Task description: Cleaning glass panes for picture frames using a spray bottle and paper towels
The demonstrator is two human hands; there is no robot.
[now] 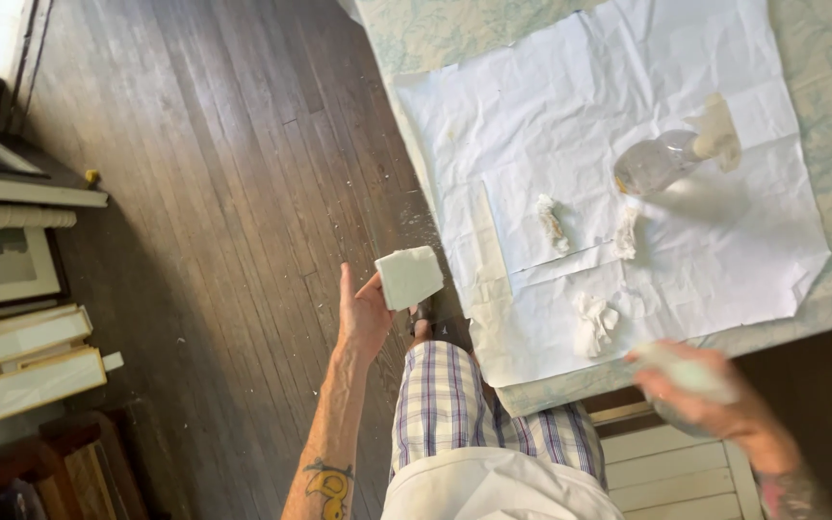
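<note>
My left hand (362, 314) holds a small white block (409, 276) out over the dark wooden floor, thumb and fingers pinching its lower left edge. My right hand (724, 409), blurred, grips a pale rounded object (690, 374) at the near edge of the table. On the table lies a large creased sheet of white paper (570, 106). A clear plastic spray bottle (662, 161) lies on its side on the paper, with several crumpled white scraps (595, 322) close by.
A pale patterned cloth (830, 116) covers the table under the paper. Framed pictures (21, 356) lean in a stack at the left wall. A white slatted seat (671, 467) stands below the table edge. My plaid shorts (455, 404) fill the bottom centre.
</note>
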